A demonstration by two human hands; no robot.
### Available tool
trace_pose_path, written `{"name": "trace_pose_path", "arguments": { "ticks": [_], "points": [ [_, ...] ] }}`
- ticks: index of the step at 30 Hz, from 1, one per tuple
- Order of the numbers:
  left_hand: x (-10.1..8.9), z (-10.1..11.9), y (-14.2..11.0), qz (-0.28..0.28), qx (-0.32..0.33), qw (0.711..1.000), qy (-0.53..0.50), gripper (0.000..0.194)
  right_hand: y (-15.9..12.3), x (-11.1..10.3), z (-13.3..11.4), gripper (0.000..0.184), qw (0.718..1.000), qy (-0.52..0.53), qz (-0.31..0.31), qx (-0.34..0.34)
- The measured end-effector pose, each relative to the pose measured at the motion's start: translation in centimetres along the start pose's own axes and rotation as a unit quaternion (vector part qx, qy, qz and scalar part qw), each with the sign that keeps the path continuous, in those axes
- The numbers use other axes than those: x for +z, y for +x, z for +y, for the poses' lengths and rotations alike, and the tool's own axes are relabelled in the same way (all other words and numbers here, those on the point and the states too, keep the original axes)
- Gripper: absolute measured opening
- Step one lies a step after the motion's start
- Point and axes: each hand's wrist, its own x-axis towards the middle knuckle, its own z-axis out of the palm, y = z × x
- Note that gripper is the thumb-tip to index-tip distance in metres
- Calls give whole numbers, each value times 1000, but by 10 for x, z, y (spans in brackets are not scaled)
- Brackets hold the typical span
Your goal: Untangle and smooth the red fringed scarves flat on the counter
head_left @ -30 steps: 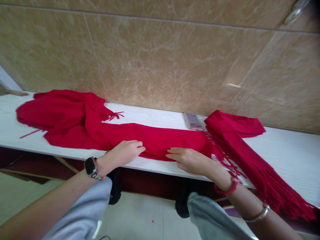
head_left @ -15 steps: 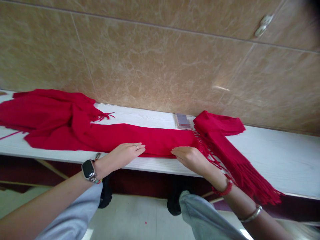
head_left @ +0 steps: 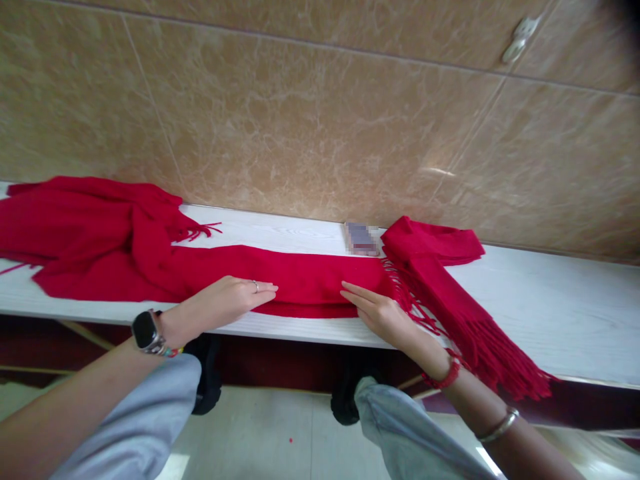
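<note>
A long red scarf [head_left: 305, 275] lies as a flat strip along a white ledge [head_left: 540, 300], its fringed end to the right. My left hand [head_left: 233, 298] rests on its front part with fingers stretched out, a ring on one of them. On the strip's right part lies my right hand [head_left: 379, 312], fingers straight and flat against the cloth. The left end of the strip runs into a loose heap of red cloth [head_left: 85, 230]. Beyond my right hand another red scarf piece [head_left: 463, 313] is folded over, its long fringe reaching the ledge's front edge.
Behind the strip, a small rectangular item [head_left: 361, 239], blurred out, sits against the brown tiled wall [head_left: 300, 133]. A metal fitting [head_left: 521, 40] is fixed high on that wall. My legs and black shoes [head_left: 345, 400] are below the ledge.
Both hands have come off the strip's front edge and a little farther onto the cloth. My left hand has shifted left. The view has moved slightly too.
</note>
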Motion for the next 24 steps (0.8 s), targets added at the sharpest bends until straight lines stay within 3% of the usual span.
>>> {"name": "trace_pose_path", "arguments": {
  "ticks": [2,4,8,11,14,18,24],
  "points": [
    [-3,-2,-1,24,-5,1000,-3,47,0,-1,1,38,999,8,28,30],
    [-3,-3,-2,11,-6,1000,-12,46,0,-4,3,34,999,18,22,35],
    [2,-2,-3,-70,-9,997,-35,50,-3,-9,9,30,998,40,-46,-35],
    [2,-2,-4,-85,-11,995,-46,50,-6,-7,13,29,995,47,-62,-60],
    [-3,-5,-5,-65,-12,997,-46,50,-6,-7,12,29,997,58,-37,-43],
    [-11,-9,-5,-3,-16,998,-57,45,-4,-11,8,28,996,77,42,-5],
    [-11,-1,-1,-48,16,991,-120,38,-1,-16,7,26,991,93,-78,-50]
  ]
}}
